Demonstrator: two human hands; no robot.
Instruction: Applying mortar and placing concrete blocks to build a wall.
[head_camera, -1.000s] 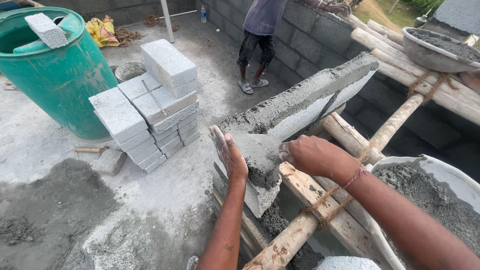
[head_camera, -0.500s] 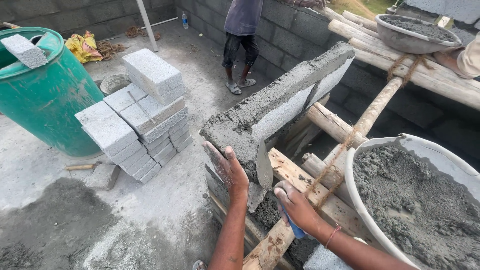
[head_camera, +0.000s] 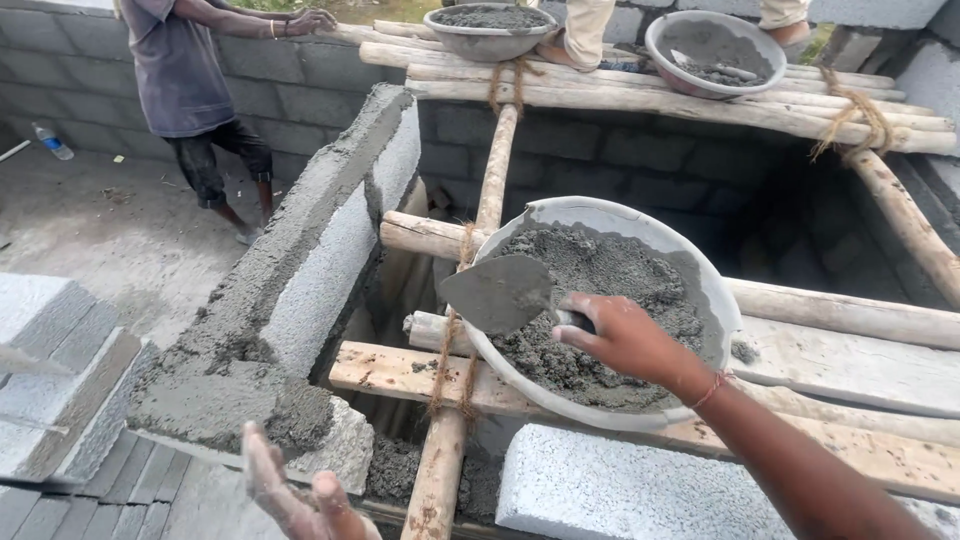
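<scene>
Over the mortar basin (head_camera: 690, 262), right hand (head_camera: 625, 340) gripping trowel (head_camera: 497, 293), left hand (head_camera: 295, 495) open

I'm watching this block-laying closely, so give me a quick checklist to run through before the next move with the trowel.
1. Trowel gripped: ok, the right hand holds its handle over the mortar pan.
2. Mortar in the pan: ok, plenty of grey mix.
3. Trowel blade loaded: cannot tell, only its flat face shows.
4. Mortar bed on the block wall: ok, the top is covered and a heap sits at the near end.
5. Left hand clear of the trowel: ok, open, low beside the wall end, blurred.
6. Pan support: ok, it rests on the lashed wooden poles and plank.
</scene>
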